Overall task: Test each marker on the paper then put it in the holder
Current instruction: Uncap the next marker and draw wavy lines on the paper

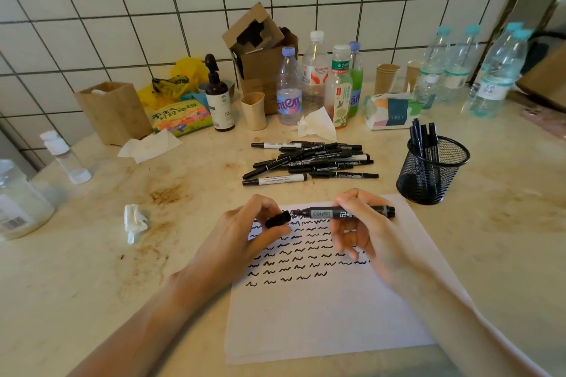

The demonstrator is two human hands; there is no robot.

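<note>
My right hand (364, 232) grips a black marker (321, 213) held level over the top of the white paper (324, 315), its uncovered tip pointing left. My left hand (245, 229) pinches the marker's black cap (278, 220) just left of that tip, apart from it. Rows of black squiggles cover the paper's upper half. A pile of several black markers (309, 161) lies beyond the paper. To the right stands the black mesh holder (432, 174) with several markers upright in it.
Bottles (289, 86), paper cups (253, 110), a tissue pack (390, 110), a cardboard box (260, 49) and a wooden box (115, 112) line the tiled wall. A crumpled tissue (134, 222) lies left of the paper. Jars (18, 199) stand at the far left.
</note>
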